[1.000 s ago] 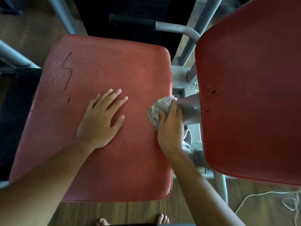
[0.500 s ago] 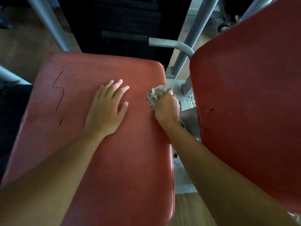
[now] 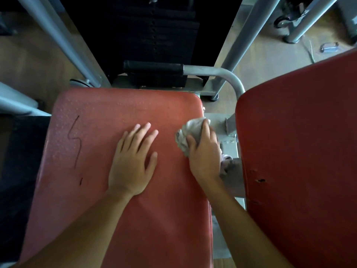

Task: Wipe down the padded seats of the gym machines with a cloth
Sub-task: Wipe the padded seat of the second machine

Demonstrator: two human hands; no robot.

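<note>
Head view: at frame centre the left hand [image 3: 133,161] lies flat, fingers straight, on the red seat [image 3: 92,136]. Just right of it, the right hand [image 3: 204,153] grips a crumpled grey cloth [image 3: 188,132] at the seat's right edge. A second red pad [image 3: 299,151] fills the right side; a black-gripped handle [image 3: 152,67] lies above.

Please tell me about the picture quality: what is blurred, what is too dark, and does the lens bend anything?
Head view: the right hand and the cloth look slightly motion-blurred, while the left hand is sharper. Head view: the weight stack is too dark to show detail. Head view: the frame tubes splay outward, a wide-angle effect.
</note>
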